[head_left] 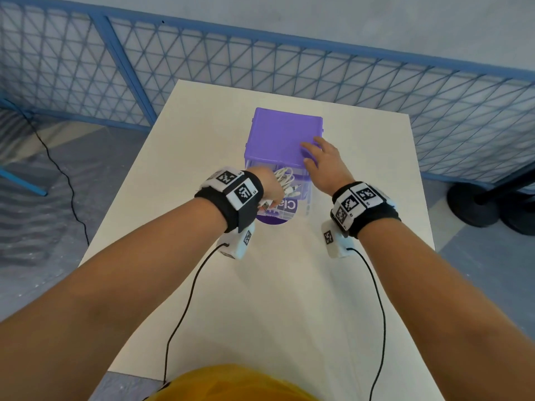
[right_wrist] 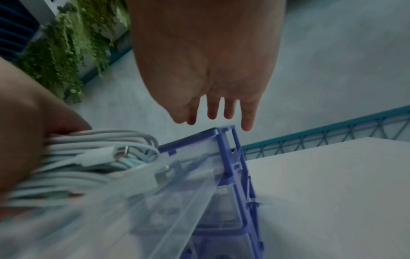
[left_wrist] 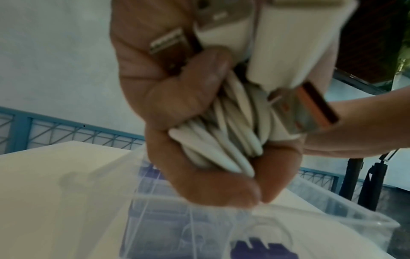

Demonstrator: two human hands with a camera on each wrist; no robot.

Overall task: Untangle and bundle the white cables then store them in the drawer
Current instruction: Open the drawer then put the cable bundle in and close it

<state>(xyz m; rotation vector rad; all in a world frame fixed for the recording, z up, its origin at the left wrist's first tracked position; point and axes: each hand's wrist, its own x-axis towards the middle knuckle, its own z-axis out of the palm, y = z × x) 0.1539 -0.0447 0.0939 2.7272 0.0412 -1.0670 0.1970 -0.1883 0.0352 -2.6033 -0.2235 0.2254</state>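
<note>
Now the left hand [left_wrist: 199,122] curls its fingers around the coiled white cable bundle [head_left: 285,179] over the open clear plastic drawer [right_wrist: 177,192]; the right hand [head_left: 324,163] rests spread-fingered on the purple drawer unit [head_left: 280,134].

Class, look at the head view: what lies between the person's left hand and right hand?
In the head view, the bundled white cables, gripped by the left hand, and the pulled-out clear drawer lie between it and the right hand, which rests on the purple drawer unit.

We stand at a pale, cream tabletop [head_left: 202,140]. Beyond its far edge runs a blue metal fence [head_left: 376,70] with a lattice of thin bars, before a plain grey wall [head_left: 318,15]. The floor [head_left: 43,180] is grey. Off the tabletop's right edge stand dark round stand bases [head_left: 474,204]. In the right wrist view, green foliage [right_wrist: 66,49] hangs.
</note>
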